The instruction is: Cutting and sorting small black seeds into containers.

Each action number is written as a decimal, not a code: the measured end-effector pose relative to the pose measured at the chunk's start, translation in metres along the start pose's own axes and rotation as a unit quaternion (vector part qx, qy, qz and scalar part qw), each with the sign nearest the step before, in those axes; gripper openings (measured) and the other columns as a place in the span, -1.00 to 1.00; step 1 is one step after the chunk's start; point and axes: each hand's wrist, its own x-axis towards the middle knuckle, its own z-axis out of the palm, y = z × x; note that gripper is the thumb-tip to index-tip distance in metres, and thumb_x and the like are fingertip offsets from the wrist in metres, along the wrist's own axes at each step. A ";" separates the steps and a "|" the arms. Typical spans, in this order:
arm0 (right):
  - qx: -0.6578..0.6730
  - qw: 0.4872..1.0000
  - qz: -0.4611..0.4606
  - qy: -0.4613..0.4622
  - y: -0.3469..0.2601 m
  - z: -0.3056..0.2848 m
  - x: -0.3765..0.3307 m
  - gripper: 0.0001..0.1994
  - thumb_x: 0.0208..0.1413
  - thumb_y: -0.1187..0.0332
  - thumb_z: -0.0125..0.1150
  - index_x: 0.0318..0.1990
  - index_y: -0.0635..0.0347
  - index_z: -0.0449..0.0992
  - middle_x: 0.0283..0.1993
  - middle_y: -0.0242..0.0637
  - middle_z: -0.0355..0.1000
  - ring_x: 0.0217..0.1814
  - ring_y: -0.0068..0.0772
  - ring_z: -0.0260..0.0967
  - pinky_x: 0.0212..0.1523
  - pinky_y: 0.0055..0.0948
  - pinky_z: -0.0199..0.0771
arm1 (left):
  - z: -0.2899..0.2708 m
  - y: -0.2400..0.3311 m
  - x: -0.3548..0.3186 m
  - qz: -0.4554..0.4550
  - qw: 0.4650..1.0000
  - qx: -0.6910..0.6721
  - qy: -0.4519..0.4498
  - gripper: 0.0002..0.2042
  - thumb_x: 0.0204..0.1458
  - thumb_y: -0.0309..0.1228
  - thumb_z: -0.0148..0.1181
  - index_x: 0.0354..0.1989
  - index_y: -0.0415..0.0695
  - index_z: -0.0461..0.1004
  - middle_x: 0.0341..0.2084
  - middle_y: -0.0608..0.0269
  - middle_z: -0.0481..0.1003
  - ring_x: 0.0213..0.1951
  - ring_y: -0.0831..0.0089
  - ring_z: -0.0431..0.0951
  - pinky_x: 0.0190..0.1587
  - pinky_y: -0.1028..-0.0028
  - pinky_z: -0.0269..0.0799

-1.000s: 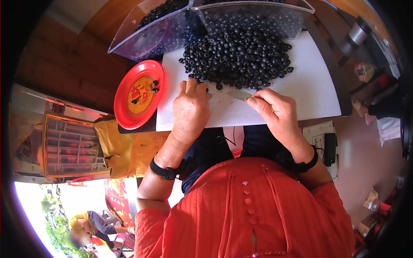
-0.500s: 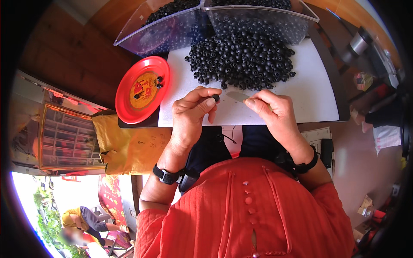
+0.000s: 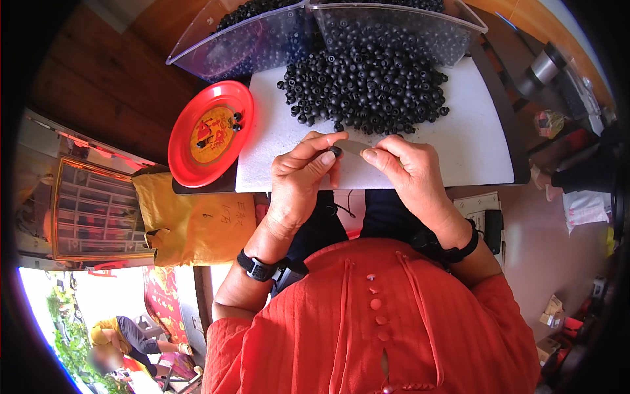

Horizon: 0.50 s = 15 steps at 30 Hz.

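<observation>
Between thumb and fingers of my left hand [image 3: 296, 174] is a small round black part [image 3: 335, 151]. My right hand [image 3: 412, 172] grips a small flat metal blade [image 3: 355, 146] with a rounded end, its tip at the black part. Whether blade and part touch, I cannot tell. Just beyond both hands, a heap of similar black parts [image 3: 367, 92], several with holes, lies on a white board [image 3: 482, 154]. To the left stands a red plate [image 3: 180, 161] with a yellow patterned centre and a few black parts on it.
Two clear plastic bins [image 3: 252, 49] with black parts inside stand behind the heap. A yellow bag [image 3: 197, 220] hangs or lies below the plate. At far right is a metal-and-black cup [image 3: 546, 65]. Another person [image 3: 128, 338] sits at lower left.
The blade has moved left, up to the black part, and my hands are closer together. The whole view has shifted slightly.
</observation>
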 end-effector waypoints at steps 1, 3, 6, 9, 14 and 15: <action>0.000 1.000 0.001 -0.001 0.000 0.001 0.000 -0.74 0.25 0.28 0.35 -0.43 0.22 0.54 -0.64 -0.18 0.37 -0.68 -0.28 0.28 -0.59 -0.27 0.25 | 0.000 0.000 0.000 -0.001 1.000 0.000 0.001 -0.71 0.29 -0.68 0.08 0.13 -0.34 0.58 -0.17 0.25 0.44 -0.33 0.50 0.50 -0.30 0.54 0.49; -0.023 1.000 -0.014 0.005 0.001 0.002 -0.001 -0.71 0.25 0.27 0.35 -0.46 0.21 0.49 -0.65 -0.19 0.35 -0.68 -0.23 0.27 -0.59 -0.24 0.23 | 0.000 -0.001 0.000 0.012 1.000 0.008 -0.004 -0.71 0.29 -0.69 0.07 0.13 -0.34 0.58 -0.17 0.25 0.43 -0.33 0.50 0.50 -0.30 0.53 0.49; -0.046 0.998 -0.033 0.005 0.001 0.003 -0.001 -0.68 0.25 0.25 0.36 -0.49 0.20 0.44 -0.66 -0.19 0.32 -0.68 -0.17 0.26 -0.60 -0.22 0.22 | -0.001 -0.001 0.000 0.017 1.000 0.014 -0.006 -0.71 0.29 -0.69 0.07 0.12 -0.34 0.58 -0.17 0.25 0.43 -0.33 0.49 0.50 -0.29 0.53 0.49; -0.052 0.998 -0.032 0.003 0.000 0.003 -0.001 -0.67 0.25 0.25 0.36 -0.49 0.19 0.43 -0.67 -0.19 0.30 -0.68 -0.15 0.26 -0.60 -0.20 0.22 | 0.000 0.000 -0.001 0.014 1.000 0.014 0.001 -0.72 0.29 -0.69 0.07 0.11 -0.34 0.59 -0.17 0.24 0.43 -0.33 0.48 0.50 -0.29 0.53 0.48; -0.050 0.998 -0.039 -0.006 0.002 0.002 0.000 -0.67 0.24 0.24 0.37 -0.49 0.19 0.42 -0.67 -0.19 0.29 -0.68 -0.15 0.26 -0.60 -0.20 0.22 | 0.000 -0.001 -0.001 0.015 1.000 0.004 0.001 -0.73 0.29 -0.68 0.07 0.08 -0.34 0.60 -0.16 0.24 0.45 -0.33 0.48 0.50 -0.30 0.52 0.48; -0.052 0.998 -0.041 -0.010 0.002 0.002 0.000 -0.67 0.24 0.24 0.37 -0.49 0.19 0.42 -0.67 -0.18 0.29 -0.68 -0.15 0.27 -0.60 -0.20 0.22 | 0.000 -0.001 -0.001 0.013 1.000 0.002 0.003 -0.74 0.29 -0.68 0.07 0.07 -0.34 0.60 -0.16 0.24 0.46 -0.33 0.47 0.50 -0.30 0.52 0.48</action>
